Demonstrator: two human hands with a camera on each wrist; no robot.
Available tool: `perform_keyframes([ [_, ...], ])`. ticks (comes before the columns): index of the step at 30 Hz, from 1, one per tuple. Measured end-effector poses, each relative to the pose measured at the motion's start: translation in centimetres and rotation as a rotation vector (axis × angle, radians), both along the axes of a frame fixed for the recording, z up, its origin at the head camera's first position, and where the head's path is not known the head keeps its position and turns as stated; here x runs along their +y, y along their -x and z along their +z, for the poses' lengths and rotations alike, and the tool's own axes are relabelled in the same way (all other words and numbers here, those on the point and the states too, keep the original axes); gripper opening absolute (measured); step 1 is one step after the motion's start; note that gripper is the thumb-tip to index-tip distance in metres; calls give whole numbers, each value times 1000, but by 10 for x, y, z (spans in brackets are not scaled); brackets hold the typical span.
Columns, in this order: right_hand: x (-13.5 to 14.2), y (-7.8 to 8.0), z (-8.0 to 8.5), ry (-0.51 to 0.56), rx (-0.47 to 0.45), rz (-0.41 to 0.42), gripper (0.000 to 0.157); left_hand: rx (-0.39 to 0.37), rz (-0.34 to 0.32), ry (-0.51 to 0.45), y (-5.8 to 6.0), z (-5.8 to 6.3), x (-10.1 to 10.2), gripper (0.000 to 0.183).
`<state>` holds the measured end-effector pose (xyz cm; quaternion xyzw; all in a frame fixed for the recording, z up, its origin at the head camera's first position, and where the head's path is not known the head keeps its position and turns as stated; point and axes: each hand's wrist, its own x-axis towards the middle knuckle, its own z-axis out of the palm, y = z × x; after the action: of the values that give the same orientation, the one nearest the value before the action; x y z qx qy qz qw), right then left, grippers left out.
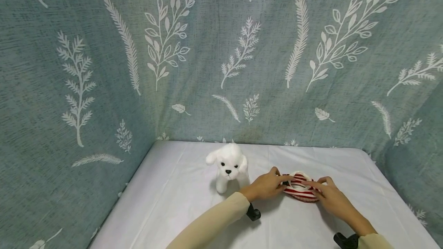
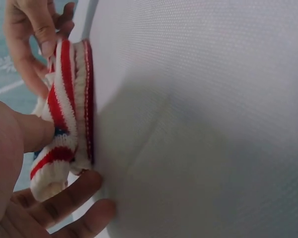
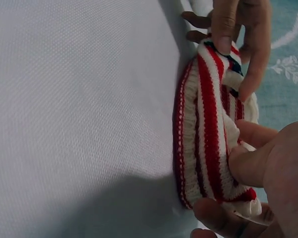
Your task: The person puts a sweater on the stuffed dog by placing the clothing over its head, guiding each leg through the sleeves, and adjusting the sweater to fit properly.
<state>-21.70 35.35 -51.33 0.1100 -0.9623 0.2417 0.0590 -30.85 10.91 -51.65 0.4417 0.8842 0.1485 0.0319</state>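
A small knitted sweater (image 1: pixel 300 194) with red and white stripes and a dark blue patch lies bunched on the white-covered table, between both hands. At its left side, my left hand (image 1: pixel 268 185) pinches the knit, thumb on top and other fingers low by the edge. My right hand (image 1: pixel 333 200) grips the opposite side. In the right wrist view, its thumb and index finger press into the opening of the sweater (image 3: pixel 208 124). The ribbed hem of the sweater (image 2: pixel 64 99) shows along the table in the left wrist view.
A white plush dog (image 1: pixel 228 164) stands upright just left of my left hand. Black wrist mounts (image 1: pixel 253 213) sit on both forearms. The white table (image 1: pixel 166 206) is bounded behind and at the sides by a blue-green leaf-print curtain (image 1: pixel 204 99).
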Motion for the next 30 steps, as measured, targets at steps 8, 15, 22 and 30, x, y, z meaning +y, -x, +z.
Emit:
perform_keyframes([
  [8, -6, 3, 0, -27, -66, -13, 28, 10, 21, 41, 0, 1, 5, 44],
  [15, -5, 5, -3, -18, 0, 5, 7, 0, 40, 53, 2, 0, 9, 39],
  [22, -9, 8, -4, -57, -52, -11, 25, 43, 36, 124, 2, 1, 11, 40],
  [30, -8, 8, -6, -48, 11, -34, 8, 53, 32, 136, 2, 1, 15, 40],
])
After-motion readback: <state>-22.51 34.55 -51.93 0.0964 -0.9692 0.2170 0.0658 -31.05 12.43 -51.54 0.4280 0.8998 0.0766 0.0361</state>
